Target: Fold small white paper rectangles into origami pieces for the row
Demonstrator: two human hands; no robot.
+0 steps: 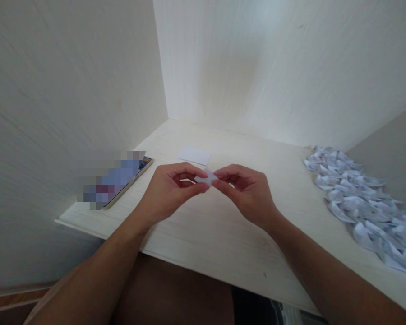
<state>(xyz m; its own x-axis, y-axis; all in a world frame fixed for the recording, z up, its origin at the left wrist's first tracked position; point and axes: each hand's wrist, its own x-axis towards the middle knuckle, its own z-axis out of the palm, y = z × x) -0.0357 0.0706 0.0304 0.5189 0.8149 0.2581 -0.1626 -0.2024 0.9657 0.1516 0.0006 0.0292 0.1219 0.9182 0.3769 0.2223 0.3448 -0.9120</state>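
Between my two hands is a small folded piece of white paper (206, 177), held up over the table. My left hand (171, 187) pinches its left side between thumb and fingers. On its right side, the thumb and fingertips of my right hand (245, 187) are closed on the same paper. The fingers cover part of it, so its full folded shape is hidden. Just beyond my left hand, a flat white paper rectangle (194, 155) lies on the table.
The pale table (206, 239) is enclosed by walls at the back and sides. A phone (128, 180), its screen partly blurred out, lies at the left. Along the right side spreads a long pile of folded white paper pieces (355, 198). The table's front edge runs above my legs.
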